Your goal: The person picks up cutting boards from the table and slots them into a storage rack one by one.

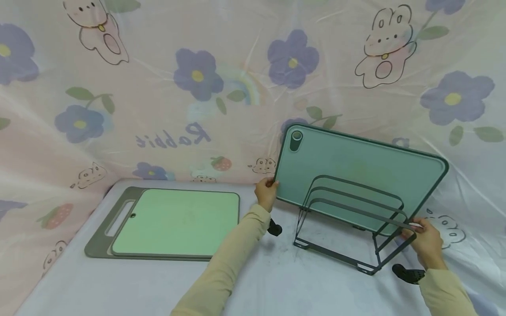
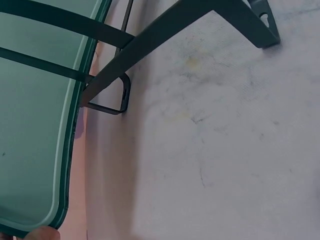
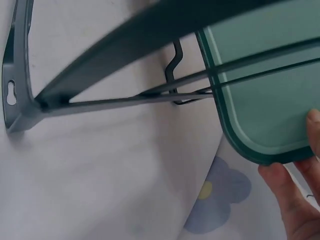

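Note:
A teal cutting board (image 1: 367,171) with a dark green rim and a hole in its upper left corner leans back, tilted, behind the dividers of a dark metal wire rack (image 1: 332,255). My left hand (image 1: 266,193) pinches the board's left edge near the lower corner; one fingertip (image 2: 44,233) shows there in the left wrist view. At the opposite lower corner, my right hand (image 1: 428,243) holds the board beside the rack's right end. Thumb and fingers are at the rounded corner in the right wrist view. The rack's front slots hold nothing.
On the left of the white table (image 1: 253,285), a light green board (image 1: 182,224) lies flat on a larger grey-green board (image 1: 99,239) with a handle slot. A flower-and-rabbit print curtain (image 1: 237,131) hangs behind. Black pieces (image 1: 409,274) sit by each wrist.

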The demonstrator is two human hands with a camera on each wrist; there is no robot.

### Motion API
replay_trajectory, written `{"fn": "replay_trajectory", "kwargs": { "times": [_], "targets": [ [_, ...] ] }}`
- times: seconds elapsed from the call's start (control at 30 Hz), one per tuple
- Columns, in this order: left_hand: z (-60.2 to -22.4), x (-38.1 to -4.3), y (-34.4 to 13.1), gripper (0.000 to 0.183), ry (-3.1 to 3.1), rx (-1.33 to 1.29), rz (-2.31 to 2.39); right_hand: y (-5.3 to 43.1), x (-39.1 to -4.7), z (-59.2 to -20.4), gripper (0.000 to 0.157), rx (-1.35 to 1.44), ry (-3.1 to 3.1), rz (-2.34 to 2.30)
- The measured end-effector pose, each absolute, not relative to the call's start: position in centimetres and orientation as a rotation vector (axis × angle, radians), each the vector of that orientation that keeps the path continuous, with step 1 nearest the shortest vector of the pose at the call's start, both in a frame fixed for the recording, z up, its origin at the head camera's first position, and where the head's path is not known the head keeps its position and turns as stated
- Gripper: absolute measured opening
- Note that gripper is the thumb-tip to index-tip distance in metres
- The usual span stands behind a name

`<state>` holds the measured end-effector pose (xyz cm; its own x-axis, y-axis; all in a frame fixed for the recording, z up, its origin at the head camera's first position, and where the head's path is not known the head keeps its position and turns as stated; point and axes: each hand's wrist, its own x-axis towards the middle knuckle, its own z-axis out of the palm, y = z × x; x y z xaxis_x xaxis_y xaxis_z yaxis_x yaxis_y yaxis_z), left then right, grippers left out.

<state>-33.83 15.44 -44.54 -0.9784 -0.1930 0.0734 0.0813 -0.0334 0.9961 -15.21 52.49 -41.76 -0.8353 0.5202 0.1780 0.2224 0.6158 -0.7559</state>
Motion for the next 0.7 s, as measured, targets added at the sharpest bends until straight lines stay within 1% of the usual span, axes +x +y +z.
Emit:
{"fn": "replay_trajectory", "kwargs": {
  "times": [0.07, 0.2, 0.4, 0.57, 0.7],
  "targets": [
    [-44.58, -33.89, 15.65, 0.019, -2.029, 0.121, -2.121, 52.49, -14.97, -41.97, 0.030, -0.597, -2.458, 1.086],
    [-44.59, -34.07, 16.00, 0.019, -2.016, 0.123, -2.124, 52.43, -14.65, -42.13, 0.032, -0.626, -2.445, 1.143],
    [-44.44, -34.25, 16.06, 0.021, -2.032, 0.102, -2.108, 51.95, -14.32, -42.04, 0.044, -0.689, -2.423, 1.219],
    [-44.29, -34.18, 15.97, 0.023, -2.059, 0.076, -2.126, 52.18, -14.19, -42.19, 0.044, -0.689, -2.408, 1.270],
    [-44.12, -34.13, 15.78, 0.025, -2.119, 0.072, -2.107, 52.51, -14.22, -42.38, 0.051, -0.719, -2.400, 1.370]
  ]
}}
